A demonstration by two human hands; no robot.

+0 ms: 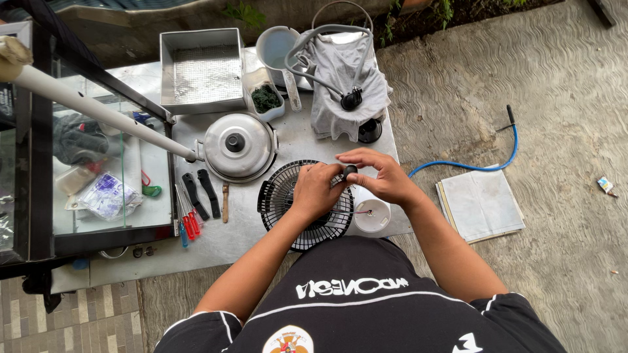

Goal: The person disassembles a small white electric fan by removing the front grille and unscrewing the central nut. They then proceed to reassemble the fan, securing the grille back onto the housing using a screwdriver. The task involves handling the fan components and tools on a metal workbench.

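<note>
The small black knob [349, 171] sits pinched between both hands above the fan guard [306, 205]. It looks light, rigid and easily dropped; hold its rim. Left hand [316, 190] and right hand [384, 178] both close on it. A white motor housing [371, 216] rests beside the guard on the desk [229, 238].

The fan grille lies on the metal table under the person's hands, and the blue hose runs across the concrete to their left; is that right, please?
Not quite. The head view shows the black fan grille on the metal table under both hands, the left hand and the right hand, but the blue hose runs across the concrete to the person's right, not their left.
</note>
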